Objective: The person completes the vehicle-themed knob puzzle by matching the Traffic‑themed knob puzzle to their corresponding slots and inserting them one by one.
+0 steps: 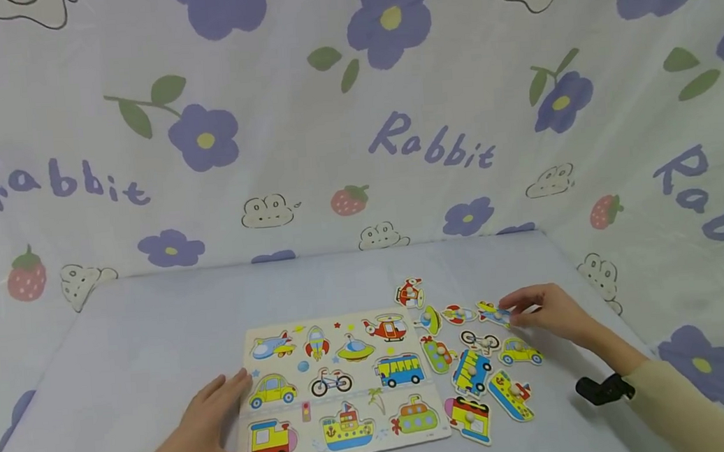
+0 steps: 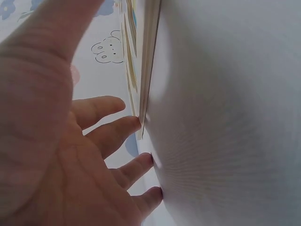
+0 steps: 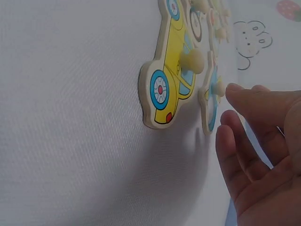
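1. Printed cloth (image 1: pixel 305 132) backs your pale table (image 1: pixel 154 324) in the head view. Your left hand (image 1: pixel 208 422) meets the puzzle board (image 1: pixel 308 443) at 9 o'clock, apparently to steady it; loose pieces (image 1: pixel 463 373) lie towards 3 o'clock, convenient to your right hand (image 1: pixel 554 314). Airplane piece (image 1: pixel 491 313): 2 o'clock of the board.
2. Left wrist view: your left fingers spread, clamped on nothing, by the board's edge.
3. Right wrist view: your thumb and fingers stand apart beside the airplane piece's knob (image 3: pixel 219 88), presumably for pinching; contact cannot be told.
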The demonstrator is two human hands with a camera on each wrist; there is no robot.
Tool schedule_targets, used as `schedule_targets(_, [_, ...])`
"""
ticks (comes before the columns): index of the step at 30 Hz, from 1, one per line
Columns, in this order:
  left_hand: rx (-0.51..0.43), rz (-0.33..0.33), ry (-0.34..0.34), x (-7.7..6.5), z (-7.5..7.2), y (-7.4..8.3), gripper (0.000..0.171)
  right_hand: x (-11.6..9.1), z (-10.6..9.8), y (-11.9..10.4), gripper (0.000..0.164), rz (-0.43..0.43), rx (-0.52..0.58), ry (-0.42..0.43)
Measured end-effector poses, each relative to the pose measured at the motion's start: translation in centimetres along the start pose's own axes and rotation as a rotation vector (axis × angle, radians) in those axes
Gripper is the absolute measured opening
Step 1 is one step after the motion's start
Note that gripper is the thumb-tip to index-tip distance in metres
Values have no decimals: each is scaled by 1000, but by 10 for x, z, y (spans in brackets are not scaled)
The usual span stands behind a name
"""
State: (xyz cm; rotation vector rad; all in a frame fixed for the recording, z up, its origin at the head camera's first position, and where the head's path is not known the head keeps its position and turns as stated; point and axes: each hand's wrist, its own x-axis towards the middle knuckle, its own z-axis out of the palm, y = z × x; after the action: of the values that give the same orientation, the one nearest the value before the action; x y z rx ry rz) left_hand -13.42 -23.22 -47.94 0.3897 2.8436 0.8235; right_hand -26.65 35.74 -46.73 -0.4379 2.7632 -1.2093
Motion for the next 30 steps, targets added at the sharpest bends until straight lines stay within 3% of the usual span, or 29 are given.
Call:
schedule_targets(9, [1,7,-1,-1,0,-1,126,15,6,11,29,45,-1,-62])
schedule_targets(19, [9,6,-1,-1,0,-2,124,26,3,13,25,4,38,-123])
schedule_targets(25, [-2,6,-2,0,2,-4,124,30,1,14,21,21,83,-142])
schedule_targets(30, [-9,-6,-3,-1,3,-4,125,34,2,15,21,25,56,-139])
